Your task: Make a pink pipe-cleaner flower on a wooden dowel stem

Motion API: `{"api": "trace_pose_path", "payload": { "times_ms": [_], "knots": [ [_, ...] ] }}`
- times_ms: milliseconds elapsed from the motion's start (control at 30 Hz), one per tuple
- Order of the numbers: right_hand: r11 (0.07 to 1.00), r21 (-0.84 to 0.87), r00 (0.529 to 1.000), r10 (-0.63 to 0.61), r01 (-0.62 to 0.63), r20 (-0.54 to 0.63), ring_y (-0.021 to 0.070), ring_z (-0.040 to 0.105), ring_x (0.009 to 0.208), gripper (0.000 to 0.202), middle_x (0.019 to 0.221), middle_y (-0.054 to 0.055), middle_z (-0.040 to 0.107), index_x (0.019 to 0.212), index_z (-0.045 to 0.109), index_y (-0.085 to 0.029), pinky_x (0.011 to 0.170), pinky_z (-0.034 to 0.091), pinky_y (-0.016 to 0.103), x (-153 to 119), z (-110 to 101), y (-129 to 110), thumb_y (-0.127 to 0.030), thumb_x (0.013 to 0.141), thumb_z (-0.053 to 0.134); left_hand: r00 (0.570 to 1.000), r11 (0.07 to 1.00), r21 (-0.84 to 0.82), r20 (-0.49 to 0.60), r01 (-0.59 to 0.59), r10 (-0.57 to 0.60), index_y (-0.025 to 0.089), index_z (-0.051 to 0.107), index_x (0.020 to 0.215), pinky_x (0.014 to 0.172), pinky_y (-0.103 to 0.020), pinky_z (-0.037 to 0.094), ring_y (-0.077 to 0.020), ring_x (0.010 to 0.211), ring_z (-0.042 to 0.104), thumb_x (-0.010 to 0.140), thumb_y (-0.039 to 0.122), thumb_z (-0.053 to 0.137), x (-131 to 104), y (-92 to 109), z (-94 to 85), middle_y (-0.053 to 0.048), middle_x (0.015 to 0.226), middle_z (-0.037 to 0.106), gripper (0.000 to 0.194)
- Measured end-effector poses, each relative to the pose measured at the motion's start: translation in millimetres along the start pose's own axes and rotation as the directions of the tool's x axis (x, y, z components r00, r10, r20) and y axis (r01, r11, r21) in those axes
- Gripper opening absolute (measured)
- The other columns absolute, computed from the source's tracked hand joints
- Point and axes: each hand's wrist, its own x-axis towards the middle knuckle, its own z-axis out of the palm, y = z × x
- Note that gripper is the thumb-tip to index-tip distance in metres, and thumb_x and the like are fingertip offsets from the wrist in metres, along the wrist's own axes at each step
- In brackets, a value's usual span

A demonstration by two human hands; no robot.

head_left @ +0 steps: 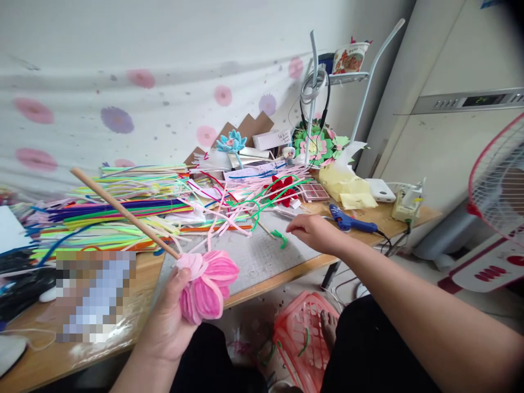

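My left hand is closed around the head of a pink pipe-cleaner flower, held in front of the table edge. The flower hangs tilted downward, and its wooden stick rises up and to the left over the bundles. Above the right part of the grey cutting mat is my right hand, fingers loosely bent and pointing left, with no object visible in them. Just left of its fingertips lies a curled green pipe cleaner beside a thin stick. A blue glue gun lies right of this hand.
Bundles of coloured pipe cleaners cover the table's left and back. A red flower, a blue flower and a yellow bag stand behind the mat. Below is a pink basket; a fan is at right.
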Motion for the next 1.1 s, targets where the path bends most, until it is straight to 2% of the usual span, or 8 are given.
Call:
{"api": "trace_pose_path", "payload": {
  "times_ms": [400, 533, 633, 733, 800, 900, 1000, 1100],
  "knots": [
    [0.922, -0.343, 0.916, 0.283, -0.179, 0.284, 0.0215, 0.061, 0.102, 0.031, 0.121, 0.009, 0.059, 0.12, 0.056, -0.016, 0.085, 0.053, 0.042, 72.3, 62.3, -14.8, -0.031, 0.092, 0.056, 0.998, 0.999, 0.049, -0.07, -0.002, 0.006, 0.02, 0.066, 0.104, 0.065, -0.031, 0.059, -0.0209, 0.079, 0.067, 0.055, 0.038, 0.085, 15.2, -4.5, 1.5, -0.004, 0.093, 0.071, 0.055],
    [0.908, -0.346, 0.889, 0.347, -0.238, 0.299, 0.0206, 0.062, 0.097, 0.027, 0.112, 0.009, 0.062, 0.112, 0.06, -0.014, 0.083, 0.053, 0.04, 80.2, 45.8, -10.2, -0.03, 0.09, 0.059, 0.999, 0.999, 0.03, -0.046, -0.019, 0.02, 0.019, 0.067, 0.1, 0.067, -0.03, 0.056, -0.022, 0.085, 0.067, 0.056, 0.039, 0.084, 21.1, -4.1, 5.3, -0.006, 0.097, 0.071, 0.051],
    [0.917, -0.292, 0.882, 0.359, -0.273, 0.304, 0.0213, 0.063, 0.08, 0.009, 0.084, 0.008, 0.068, 0.085, 0.069, -0.013, 0.073, 0.05, 0.035, 69.0, 11.8, 1.9, -0.018, 0.078, 0.065, 0.999, 1.0, -0.022, -0.043, -0.002, 0.001, 0.019, 0.069, 0.093, 0.068, -0.028, 0.054, -0.021, 0.085, 0.066, 0.053, 0.038, 0.086, 27.3, -3.7, 4.2, -0.004, 0.091, 0.07, 0.048],
    [0.932, -0.179, 0.881, 0.358, -0.316, 0.309, 0.0152, 0.059, 0.062, 0.011, 0.065, 0.003, 0.063, 0.072, 0.066, -0.016, 0.059, 0.044, 0.028, 47.1, -21.9, 15.6, -0.015, 0.077, 0.056, 0.998, 0.998, -0.057, -0.055, 0.017, -0.02, 0.019, 0.069, 0.089, 0.068, -0.026, 0.053, -0.0187, 0.082, 0.065, 0.05, 0.039, 0.087, 34.7, -5.8, 1.7, -0.003, 0.087, 0.069, 0.048],
    [0.886, 0.215, 0.9, 0.358, -0.411, 0.249, 0.0099, 0.048, 0.046, 0.008, 0.058, -0.002, 0.055, 0.075, 0.062, -0.018, 0.044, 0.034, 0.024, 33.5, -33.0, 16.5, -0.021, 0.078, 0.055, 0.999, 0.998, -0.06, -0.03, 0.032, -0.033, 0.019, 0.068, 0.09, 0.07, -0.027, 0.053, -0.0196, 0.083, 0.065, 0.051, 0.041, 0.086, 39.3, -8.7, 2.0, -0.004, 0.09, 0.069, 0.048],
    [0.541, 0.807, 0.955, 0.281, -0.238, 0.093, 0.0086, 0.053, 0.048, 0.008, 0.065, -0.002, 0.058, 0.075, 0.06, -0.021, 0.044, 0.039, 0.022, 22.8, -27.4, -5.3, -0.021, 0.073, 0.068, 0.998, 0.996, -0.06, 0.016, 0.058, -0.058, 0.017, 0.068, 0.09, 0.074, -0.031, 0.053, -0.0211, 0.085, 0.065, 0.053, 0.042, 0.086, 44.1, -14.2, 7.9, -0.006, 0.09, 0.069, 0.048],
    [0.422, 0.906, 0.996, 0.091, -0.032, -0.007, 0.013, 0.062, 0.062, 0.012, 0.071, 0.0, 0.065, 0.076, 0.062, -0.022, 0.055, 0.05, 0.024, 24.8, -7.0, -45.1, -0.021, 0.073, 0.074, 0.997, 0.995, -0.06, 0.013, 0.078, -0.077, 0.018, 0.067, 0.091, 0.075, -0.031, 0.053, -0.0201, 0.083, 0.065, 0.054, 0.04, 0.086, 46.2, -19.5, 18.1, -0.004, 0.09, 0.069, 0.047],
    [0.528, 0.846, 0.996, -0.086, 0.074, -0.034, 0.0161, 0.063, 0.08, 0.007, 0.087, 0.005, 0.067, 0.08, 0.062, -0.019, 0.071, 0.053, 0.029, 32.3, 9.2, -76.7, -0.018, 0.079, 0.069, 0.993, 0.992, -0.047, 0.041, 0.114, -0.112, 0.017, 0.065, 0.093, 0.073, -0.032, 0.053, -0.0209, 0.082, 0.066, 0.058, 0.04, 0.083, 46.2, -23.7, 27.6, -0.005, 0.091, 0.07, 0.046]
  ]
}}
